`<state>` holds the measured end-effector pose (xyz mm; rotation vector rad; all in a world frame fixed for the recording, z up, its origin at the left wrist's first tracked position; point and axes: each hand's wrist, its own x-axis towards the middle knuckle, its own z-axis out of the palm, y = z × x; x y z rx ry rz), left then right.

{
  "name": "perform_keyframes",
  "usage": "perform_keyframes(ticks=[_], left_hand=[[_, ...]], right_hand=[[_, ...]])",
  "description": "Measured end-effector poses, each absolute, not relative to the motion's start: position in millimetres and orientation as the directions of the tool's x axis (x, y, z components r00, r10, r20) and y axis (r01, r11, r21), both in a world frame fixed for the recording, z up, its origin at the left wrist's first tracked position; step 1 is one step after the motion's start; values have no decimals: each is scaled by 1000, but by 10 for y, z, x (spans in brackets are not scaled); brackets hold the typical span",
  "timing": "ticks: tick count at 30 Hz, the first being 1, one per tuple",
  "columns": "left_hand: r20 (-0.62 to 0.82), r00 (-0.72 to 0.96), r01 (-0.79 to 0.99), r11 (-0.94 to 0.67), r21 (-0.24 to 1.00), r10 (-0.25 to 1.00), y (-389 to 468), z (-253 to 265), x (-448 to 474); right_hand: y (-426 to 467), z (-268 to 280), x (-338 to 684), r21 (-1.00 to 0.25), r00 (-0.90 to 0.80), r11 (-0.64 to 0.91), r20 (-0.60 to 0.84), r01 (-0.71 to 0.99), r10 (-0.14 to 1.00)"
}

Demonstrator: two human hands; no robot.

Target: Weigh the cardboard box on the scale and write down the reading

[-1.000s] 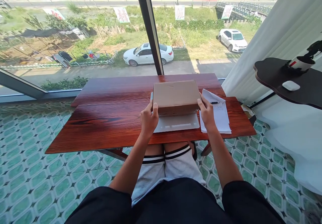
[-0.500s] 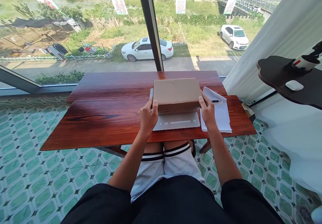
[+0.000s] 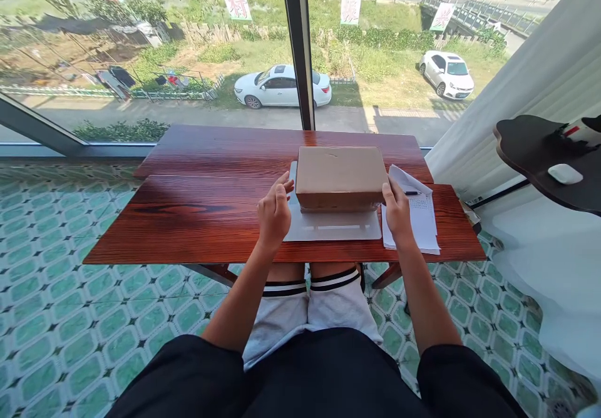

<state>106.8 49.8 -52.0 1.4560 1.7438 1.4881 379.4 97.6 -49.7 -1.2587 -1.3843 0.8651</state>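
A closed brown cardboard box [image 3: 342, 171] rests over a flat silver-grey panel, perhaps a closed laptop [image 3: 333, 227], whose front part shows below it. My left hand [image 3: 275, 214] is just off the box's left end, fingers loosely spread and nothing in them. At the other end, my right hand [image 3: 397, 208] grips the box's lower right corner, thumb toward the front face and fingers along the side. Beside that hand lie white sheets of paper [image 3: 417, 224] with writing, a dark pen [image 3: 412, 193] on top.
The reddish wooden table [image 3: 188, 218] stretches far to the left. A dark wavy-edged shelf [image 3: 530, 146] at the right bears a white mouse-like object [image 3: 565, 174] and a white cup-like container [image 3: 582, 131]. White curtain [image 3: 521, 105] hangs beside the window.
My left hand has let go of the box's left end and moved slightly away, its fingers opening. My right hand stays at the right end. The view has shifted a little.
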Motion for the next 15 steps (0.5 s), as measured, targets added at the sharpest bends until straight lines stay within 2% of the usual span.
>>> perform_keyframes(ticks=[3, 10, 12, 15], left_hand=[[270, -417, 341, -126, 932, 868, 462, -453, 1014], [322, -430, 329, -186, 926, 843, 333, -381, 918], [354, -420, 344, -214, 914, 836, 273, -368, 902], [444, -365, 402, -292, 868, 818, 158, -316, 878]], right_hand=[[964, -485, 3788, -949, 76, 187, 212, 253, 974], [972, -464, 3821, -945, 83, 155, 186, 289, 979], [944, -438, 3825, -927, 143, 175, 233, 332, 962], [810, -330, 3779, -839, 281, 287, 445, 462, 850]])
